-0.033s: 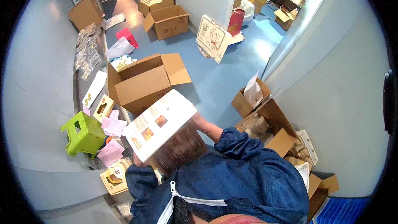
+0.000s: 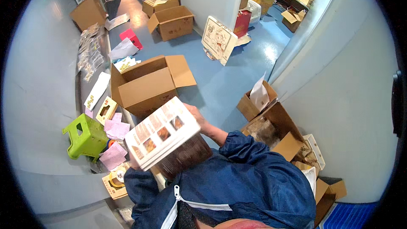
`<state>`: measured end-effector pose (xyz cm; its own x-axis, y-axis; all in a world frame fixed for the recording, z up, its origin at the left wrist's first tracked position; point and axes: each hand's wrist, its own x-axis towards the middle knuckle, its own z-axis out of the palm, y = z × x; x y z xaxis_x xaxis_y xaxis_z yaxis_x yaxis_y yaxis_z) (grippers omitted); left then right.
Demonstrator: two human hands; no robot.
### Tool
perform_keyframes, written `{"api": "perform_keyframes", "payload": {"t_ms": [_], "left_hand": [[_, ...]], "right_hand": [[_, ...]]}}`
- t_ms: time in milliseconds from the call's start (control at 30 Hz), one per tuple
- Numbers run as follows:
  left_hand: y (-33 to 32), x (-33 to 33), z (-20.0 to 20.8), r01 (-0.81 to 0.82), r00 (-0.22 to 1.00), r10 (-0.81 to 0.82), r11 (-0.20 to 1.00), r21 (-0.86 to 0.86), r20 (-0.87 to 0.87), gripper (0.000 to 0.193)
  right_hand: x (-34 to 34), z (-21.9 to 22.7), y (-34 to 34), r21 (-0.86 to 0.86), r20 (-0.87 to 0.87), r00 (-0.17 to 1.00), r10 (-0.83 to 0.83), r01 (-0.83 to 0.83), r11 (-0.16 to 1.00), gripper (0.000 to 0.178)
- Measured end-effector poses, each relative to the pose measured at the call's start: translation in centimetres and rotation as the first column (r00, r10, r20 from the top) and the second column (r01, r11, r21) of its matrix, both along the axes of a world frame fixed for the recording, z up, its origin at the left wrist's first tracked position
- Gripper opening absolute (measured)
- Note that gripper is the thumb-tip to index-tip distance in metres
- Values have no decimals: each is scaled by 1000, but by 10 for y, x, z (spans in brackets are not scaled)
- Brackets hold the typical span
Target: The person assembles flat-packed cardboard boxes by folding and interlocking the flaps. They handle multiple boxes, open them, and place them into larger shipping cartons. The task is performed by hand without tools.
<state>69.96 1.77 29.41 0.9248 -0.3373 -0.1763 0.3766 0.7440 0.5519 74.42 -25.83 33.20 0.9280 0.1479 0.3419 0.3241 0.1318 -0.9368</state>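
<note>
In front of my chest I hold a stack of white printed flat cartons (image 2: pixel 163 131) between both hands. Small food pictures cover its upper face, layered edges show along the near side, and a dark brown printed part hangs below. My right hand (image 2: pixel 194 114) grips the far right corner, fingers partly behind the stack. At the near left end my left hand (image 2: pixel 134 161) is closed on the edge, mostly hidden by the cartons and sleeve. Just beyond the stack stands an open brown cardboard box (image 2: pixel 146 87), its right flap folded outward.
To the left, a green plastic stool (image 2: pixel 87 135), pink papers (image 2: pixel 113 154) and a cream window carton (image 2: pixel 106 111) lie along a ledge. Several open boxes (image 2: pixel 288 123) crowd the right wall. Farther off are another open box (image 2: pixel 174 24) and a leaning printed board (image 2: pixel 218 38).
The stack has tilted and dropped slightly toward me; its layered near edge now shows more. My right hand has shifted slightly left and up along the far edge.
</note>
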Motion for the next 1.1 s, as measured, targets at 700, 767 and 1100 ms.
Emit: {"api": "perform_keyframes", "payload": {"t_ms": [700,767,1100], "left_hand": [[-16,-1,63,-390,913,253,767,509,319,37],[-15,-3,64,-359,921,218,797,486,323,36],[-22,-31,93,-219,947,178,967,128,268,55]], "right_hand": [[5,75,13,202,-268,955,126,-72,977,25],[-2,85,12,246,-390,908,152,-56,968,26],[-19,86,20,236,-280,931,234,-170,957,37]]}}
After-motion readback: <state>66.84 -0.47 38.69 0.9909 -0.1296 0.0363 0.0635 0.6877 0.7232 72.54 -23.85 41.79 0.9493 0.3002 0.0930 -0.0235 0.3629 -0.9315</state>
